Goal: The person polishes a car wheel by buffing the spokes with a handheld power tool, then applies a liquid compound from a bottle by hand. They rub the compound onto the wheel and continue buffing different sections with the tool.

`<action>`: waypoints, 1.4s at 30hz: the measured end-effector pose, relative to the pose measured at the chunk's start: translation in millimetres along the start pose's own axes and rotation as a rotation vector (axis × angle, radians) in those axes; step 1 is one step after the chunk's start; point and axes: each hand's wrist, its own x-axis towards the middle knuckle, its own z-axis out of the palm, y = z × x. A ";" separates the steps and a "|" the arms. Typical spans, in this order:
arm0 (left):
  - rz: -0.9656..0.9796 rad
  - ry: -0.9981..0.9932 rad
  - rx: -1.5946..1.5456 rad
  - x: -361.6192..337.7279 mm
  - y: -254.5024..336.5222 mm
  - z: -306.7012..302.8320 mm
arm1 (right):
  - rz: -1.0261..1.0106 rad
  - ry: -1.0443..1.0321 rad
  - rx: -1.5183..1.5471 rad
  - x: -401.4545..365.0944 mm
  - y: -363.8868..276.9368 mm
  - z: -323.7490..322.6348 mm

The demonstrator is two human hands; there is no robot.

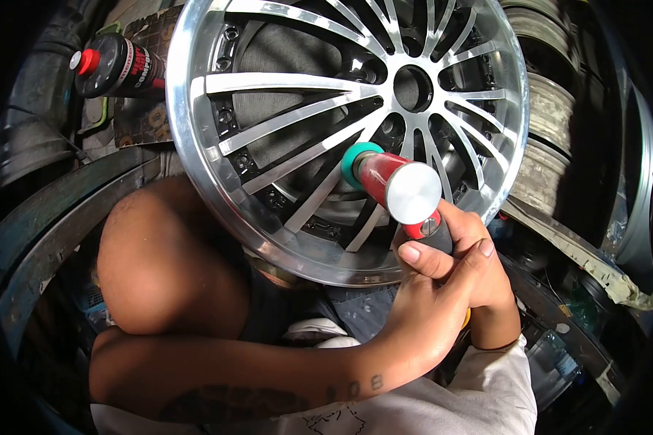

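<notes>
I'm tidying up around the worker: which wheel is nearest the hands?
The shiny, many-spoked wheel filling the upper middle, behind the red tool; the stacked wheels at right are duller and farther off.

Workshop — spoked wheel (370,91), power tool (384,176)

1 head-worn view looks forward and down from close above the hands (435,297) and wheel (341,138).

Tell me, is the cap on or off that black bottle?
On: the red cap sits at the end of the black bottle. I can't tell whether its pale tip is open.
</notes>
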 end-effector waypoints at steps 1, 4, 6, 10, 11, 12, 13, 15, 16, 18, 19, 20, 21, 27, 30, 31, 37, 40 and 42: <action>0.002 0.002 0.004 -0.2 -0.6 0.3 | -0.006 -0.006 -0.011 -0.1 0.5 -0.6; 0.008 -0.003 0.012 1.5 -2.2 -0.1 | -0.015 -0.009 -0.025 -0.6 1.0 -1.9; 0.007 0.000 0.011 1.0 -2.4 0.6 | -0.010 0.009 -0.009 -1.2 -0.7 -0.9; 0.001 0.000 0.014 0.9 -3.6 3.6 | -0.022 0.007 -0.014 -2.9 2.3 -3.5; -0.002 -0.002 0.011 1.0 -3.3 2.7 | -0.026 0.004 -0.007 -3.1 2.9 -3.5; -0.006 -0.004 0.012 1.2 -3.2 2.0 | -0.027 0.000 -0.004 -3.2 3.1 -3.6; -0.007 -0.003 0.018 1.8 -3.5 1.5 | -0.029 -0.004 -0.001 -3.4 3.4 -3.6; -0.013 -0.006 0.018 -0.9 -2.0 0.4 | -0.033 -0.019 -0.002 -1.5 2.4 -4.9; -0.012 -0.005 0.023 -0.7 -1.7 0.6 | -0.029 -0.030 0.002 -2.0 3.3 -5.6; -0.009 -0.001 0.035 -1.6 -0.7 1.7 | -0.022 -0.050 0.010 -2.7 5.6 -7.0; -0.009 0.000 0.040 -1.4 -0.2 2.5 | -0.029 -0.046 0.034 -1.9 5.4 -6.7; -0.006 -0.005 0.044 -1.5 -1.3 2.5 | -0.035 -0.043 0.058 -0.8 5.1 -5.8; 0.004 0.001 0.052 -0.4 -3.2 4.0 | -0.037 -0.045 0.079 -0.9 5.9 -4.7; 0.014 -0.052 0.021 0.9 -6.8 -2.5 | -0.037 -0.006 -0.016 0.1 -17.3 1.3; 0.089 -0.006 0.032 1.3 -8.6 -4.6 | 0.047 -0.056 0.008 0.0 -10.4 -5.9; 0.124 0.008 0.038 2.4 -9.4 -5.0 | 0.068 -0.067 0.004 -0.7 -8.4 -7.9; 0.304 0.028 0.080 2.8 -3.1 -3.5 | -0.051 0.093 0.072 -12.3 -15.6 -6.2; 0.386 -0.058 0.003 0.2 11.5 3.2 | -0.208 0.130 0.066 -21.6 -7.7 -19.0; 0.454 -0.120 0.008 3.8 17.9 4.5 | -0.204 0.184 0.124 -22.2 -7.0 -17.2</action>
